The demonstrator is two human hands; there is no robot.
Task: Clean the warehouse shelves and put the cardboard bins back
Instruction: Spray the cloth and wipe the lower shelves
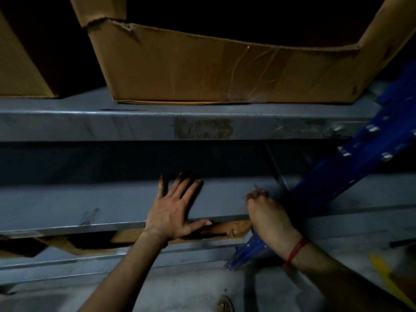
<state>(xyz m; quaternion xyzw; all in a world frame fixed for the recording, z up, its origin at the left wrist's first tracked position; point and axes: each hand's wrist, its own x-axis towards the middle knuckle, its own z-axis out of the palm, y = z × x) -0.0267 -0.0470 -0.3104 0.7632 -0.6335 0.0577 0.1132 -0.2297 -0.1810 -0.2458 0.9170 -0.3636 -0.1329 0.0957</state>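
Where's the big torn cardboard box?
In the head view, the big cardboard box sits on the upper grey shelf, top middle, right of another box and left of the blue post.

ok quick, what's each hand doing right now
left hand: open, flat on the grey shelf
right hand: curled round a small frayed thing, too dim to identify

shelf beam (135,124): grey painted metal, matt, scuffed patch mid-span. bin (202,70): brown corrugated cardboard, creased, torn rim, glossy clear tape. upright (337,176): blue painted metal, semi-gloss. wrist thread (296,249): red cloth
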